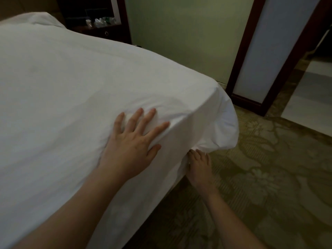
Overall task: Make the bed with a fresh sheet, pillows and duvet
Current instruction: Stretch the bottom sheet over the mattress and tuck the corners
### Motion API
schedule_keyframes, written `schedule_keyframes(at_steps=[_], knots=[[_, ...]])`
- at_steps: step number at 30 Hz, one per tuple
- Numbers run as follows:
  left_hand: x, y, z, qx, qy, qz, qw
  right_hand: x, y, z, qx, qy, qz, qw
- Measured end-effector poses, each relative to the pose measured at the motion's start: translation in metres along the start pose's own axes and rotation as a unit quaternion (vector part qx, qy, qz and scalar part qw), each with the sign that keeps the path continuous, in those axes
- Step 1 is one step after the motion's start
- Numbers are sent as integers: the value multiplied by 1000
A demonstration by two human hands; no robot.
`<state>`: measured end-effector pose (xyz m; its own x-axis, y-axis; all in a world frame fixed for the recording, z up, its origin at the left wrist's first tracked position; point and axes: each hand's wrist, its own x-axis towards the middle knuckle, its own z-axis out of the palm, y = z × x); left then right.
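Two hands at bed corner: left hand (132, 146) flat, fingers spread, pressing white sheet (53, 83) on mattress top; right hand (198, 165) lower, against hanging sheet edge below the corner, grip unclear. Patterned carpet (260, 177) beneath.

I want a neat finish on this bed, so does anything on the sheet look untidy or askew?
Yes. At the bed's corner the white sheet balloons out in a loose fold instead of lying flat. Creases fan out by the left hand pressing on top. The right hand is at the hanging edge below.
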<state>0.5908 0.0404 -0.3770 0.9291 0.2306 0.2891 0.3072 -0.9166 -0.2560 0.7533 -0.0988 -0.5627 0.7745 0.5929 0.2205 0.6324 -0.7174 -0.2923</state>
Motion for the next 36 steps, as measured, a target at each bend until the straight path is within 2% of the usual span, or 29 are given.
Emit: schedule_keyframes(at_steps=[5,8,10,12,14,17,20,23,29,31,33,34,35,36], knots=[[0,1,0,-3,-11,-2,1000,20,-4,3,-68,-69,7,995],[-1,2,-2,-7,-19,-6,1000,38,-8,-12,-92,-141,37,985],[-2,1,-3,-14,-11,-10,1000,29,-11,-17,-102,-153,50,982],[-2,0,-3,-14,-7,-13,1000,2,-21,-21,-106,-94,32,989],[-3,2,-5,-13,-20,-11,1000,-32,-33,-20,-64,-21,-39,997],[-2,3,-8,-17,-35,-10,999,-66,-48,-10,-36,-8,-125,991],[-2,3,-9,-15,-33,-10,999,-70,-52,3,-51,-38,-95,993],[-2,4,-9,-6,-38,-10,999,-64,-64,3,-55,-32,-79,995],[-4,4,-16,-10,-62,-10,998,-59,-88,4,-137,-94,-37,985],[-12,10,-22,-23,-17,27,999,-53,-99,2,-130,-121,-34,983],[-38,24,-24,-74,67,110,989,-42,-98,12,-122,-144,-11,982],[-61,34,-21,-112,89,148,979,-42,-99,7,-111,-184,17,976],[-90,44,-12,-143,75,164,973,-44,-103,-6,-122,-224,45,966],[-122,53,1,-170,37,142,974,-48,-102,-11,-147,-260,56,953]])
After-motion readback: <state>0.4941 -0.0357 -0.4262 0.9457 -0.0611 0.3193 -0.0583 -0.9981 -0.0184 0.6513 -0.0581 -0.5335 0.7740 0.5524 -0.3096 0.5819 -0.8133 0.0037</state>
